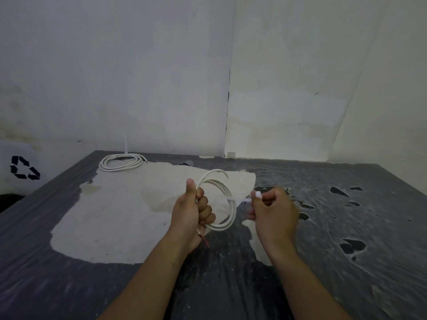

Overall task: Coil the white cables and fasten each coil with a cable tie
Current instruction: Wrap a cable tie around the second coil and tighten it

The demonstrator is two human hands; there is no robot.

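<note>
Both forearms reach in from the bottom edge, and the left hand (194, 213) is fisted round one side of a white cable coil (221, 199), thumb up, holding the loops upright above the table (346, 227). Just right of the coil, the right hand (272, 213) pinches a white cable tie (242, 199) at its blocky head, fingers curled over it. The tie's long axis runs level, from the right hand leftward, and its strap crosses the coil's right-hand strands. I cannot tell whether it passes through the ring or only in front of it, since white lies on white there. As I judge it, the next move turns on bringing the strap round those strands and back to the head, so the right hand is the working one while the left only steadies. A red wire end (205, 241) pokes out below the left fist. Well apart, at the table's far left, lies a second coil (122, 161); whether it is tied is unclear.
</note>
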